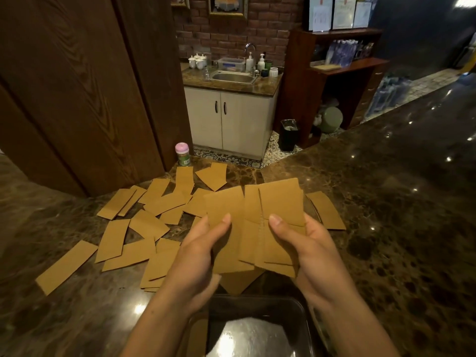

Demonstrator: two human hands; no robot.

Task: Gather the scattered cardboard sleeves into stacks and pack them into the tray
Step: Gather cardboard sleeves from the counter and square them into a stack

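Note:
Both hands hold a loose bunch of flat brown cardboard sleeves (253, 235) above the counter. My left hand (198, 256) grips the bunch's left side, thumb on top. My right hand (311, 249) grips its right side the same way. Several more sleeves (134, 228) lie scattered on the dark marble counter to the left and behind, and one sleeve (325, 211) lies to the right of my hands. A dark tray (307, 320) sits at the near edge below my wrists. A small stack of sleeves (198, 333) stands along its left inner side.
A small jar with a pink lid (182, 154) stands at the counter's far edge beside a dark wooden panel (77, 99). The marble counter (386, 228) stretches away to the right. Beyond it are a sink cabinet (231, 119) and a black bin (289, 135).

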